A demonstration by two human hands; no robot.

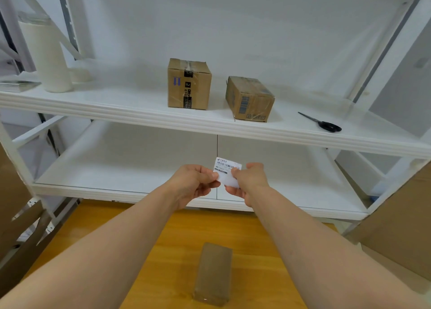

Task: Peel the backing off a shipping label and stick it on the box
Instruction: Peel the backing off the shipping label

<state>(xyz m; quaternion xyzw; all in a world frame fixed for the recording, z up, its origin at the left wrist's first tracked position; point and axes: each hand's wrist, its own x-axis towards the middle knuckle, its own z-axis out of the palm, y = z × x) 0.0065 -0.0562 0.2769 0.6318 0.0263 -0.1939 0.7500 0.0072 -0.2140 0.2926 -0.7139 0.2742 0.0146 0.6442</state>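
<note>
I judge the step as peeling. My left hand (196, 180) and right hand (249, 180) each pinch the shipping label (227, 168), held between them. Next: strip the backing fully, then lower the label onto the box (213, 273) below both hands.

Label (227, 168) print illegibly small, its right edge behind fingers of the right hand (250, 180)

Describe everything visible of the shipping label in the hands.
The shipping label is a small white paper rectangle with a barcode and dark print along its top, too small to read; its lower part looks plain white. It is held in the air, slightly tilted, pinched by the left hand at its left edge and the right hand at its right. Backing state unclear.
</note>
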